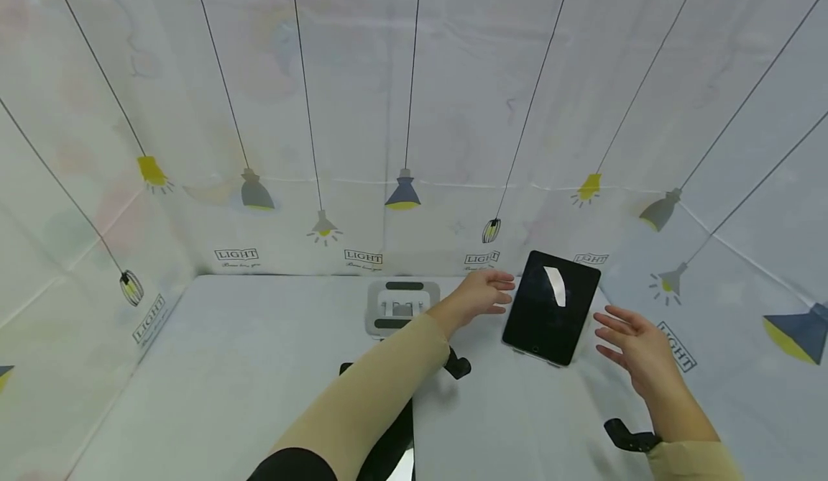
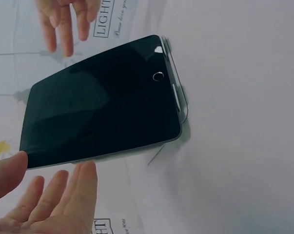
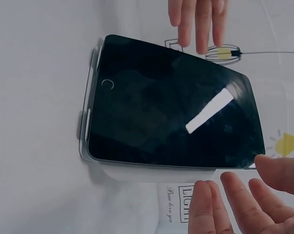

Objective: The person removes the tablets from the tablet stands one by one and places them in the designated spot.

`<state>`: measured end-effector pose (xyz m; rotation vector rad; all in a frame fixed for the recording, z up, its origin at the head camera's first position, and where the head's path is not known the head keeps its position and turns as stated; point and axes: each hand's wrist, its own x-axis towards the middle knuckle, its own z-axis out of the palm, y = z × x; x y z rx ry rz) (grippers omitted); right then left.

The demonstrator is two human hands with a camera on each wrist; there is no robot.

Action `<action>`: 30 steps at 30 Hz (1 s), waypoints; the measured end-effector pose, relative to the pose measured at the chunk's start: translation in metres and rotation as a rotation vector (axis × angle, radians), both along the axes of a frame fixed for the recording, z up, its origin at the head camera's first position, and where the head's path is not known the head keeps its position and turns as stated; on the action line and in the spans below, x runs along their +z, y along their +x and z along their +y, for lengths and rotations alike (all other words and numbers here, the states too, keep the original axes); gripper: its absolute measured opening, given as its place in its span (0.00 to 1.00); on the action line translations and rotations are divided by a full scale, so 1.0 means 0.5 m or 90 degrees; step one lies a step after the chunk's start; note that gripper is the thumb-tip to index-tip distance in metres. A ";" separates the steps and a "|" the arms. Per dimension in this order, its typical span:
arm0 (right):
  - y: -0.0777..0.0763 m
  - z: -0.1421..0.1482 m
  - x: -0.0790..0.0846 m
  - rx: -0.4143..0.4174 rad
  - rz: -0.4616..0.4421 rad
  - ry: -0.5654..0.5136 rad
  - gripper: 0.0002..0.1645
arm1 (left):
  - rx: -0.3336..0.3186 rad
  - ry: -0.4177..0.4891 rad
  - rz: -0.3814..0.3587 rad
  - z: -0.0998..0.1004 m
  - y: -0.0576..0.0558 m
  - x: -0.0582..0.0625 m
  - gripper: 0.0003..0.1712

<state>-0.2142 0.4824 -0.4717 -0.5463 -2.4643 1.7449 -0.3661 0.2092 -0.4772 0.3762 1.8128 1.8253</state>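
Note:
A black tablet (image 1: 550, 315) with a round home button leans tilted back on a pale stand (image 3: 142, 174), most of which it hides. My left hand (image 1: 479, 296) is beside the tablet's left edge, fingers loosely extended. On the other side, my right hand (image 1: 637, 348) is held with its fingers spread and a small gap to the right edge. In the wrist views each thumb appears close to an upper corner of the tablet; whether either touches it, I cannot tell. Neither hand grips anything.
A second stand, light grey with dark pads (image 1: 394, 323), lies on the white table (image 1: 259, 366) left of the tablet. My left sleeve partly covers a black object (image 1: 396, 431) with a bright reflection near the front. A lamp-printed cloth (image 1: 349, 121) hangs behind and at the sides.

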 end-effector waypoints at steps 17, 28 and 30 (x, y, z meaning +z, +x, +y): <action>-0.035 -0.003 0.015 0.007 0.010 -0.007 0.44 | -0.042 -0.019 0.044 0.030 -0.011 0.022 0.35; -0.062 -0.013 0.030 -0.047 0.027 -0.084 0.42 | -0.031 -0.001 0.050 0.033 -0.021 0.022 0.36; -0.058 -0.012 0.032 -0.048 0.039 -0.076 0.41 | -0.018 0.005 0.048 0.036 -0.018 0.022 0.34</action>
